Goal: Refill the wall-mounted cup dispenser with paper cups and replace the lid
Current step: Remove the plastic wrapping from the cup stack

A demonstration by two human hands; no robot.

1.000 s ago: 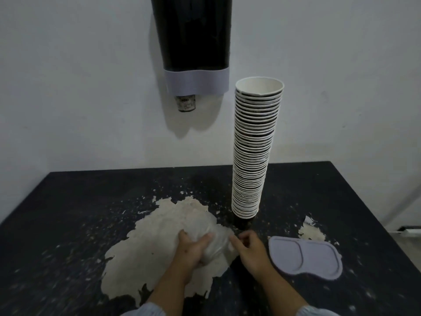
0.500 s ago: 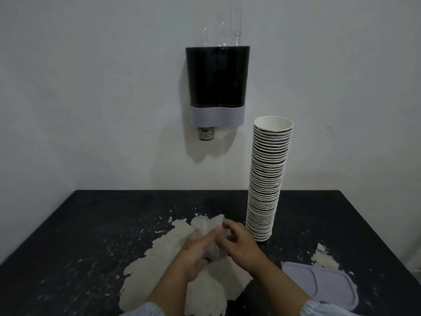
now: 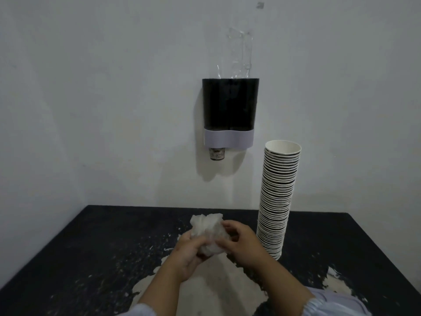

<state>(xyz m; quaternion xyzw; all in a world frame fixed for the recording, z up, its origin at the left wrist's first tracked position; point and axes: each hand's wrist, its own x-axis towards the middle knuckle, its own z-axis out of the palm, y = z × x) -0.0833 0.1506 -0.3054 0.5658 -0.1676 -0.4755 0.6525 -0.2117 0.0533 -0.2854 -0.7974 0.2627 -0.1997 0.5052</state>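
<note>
We have both hands closed on the wrapper (image 3: 208, 233) — left hand (image 3: 189, 254) cupping underneath, right hand (image 3: 242, 244) pinching its side — likely balling it up, out of the way. The lid (image 3: 341, 304) lies just behind our right wrist. Right of our hands stands the cup stack (image 3: 276, 201), ready; above them, on the wall, hangs the open dispenser (image 3: 230, 110).

Work surface: a black table (image 3: 95, 254) set against a pale wall, its dark coating flaked away in a large pale patch (image 3: 205, 290) near the front edge, with a smaller bare patch (image 3: 337, 281) at right and white specks scattered between. A tall stack of paper cups (image 3: 276, 201) stands upright on the table at right of centre. A grey lid (image 3: 341, 304) lies flat at the lower right, partly hidden.
</note>
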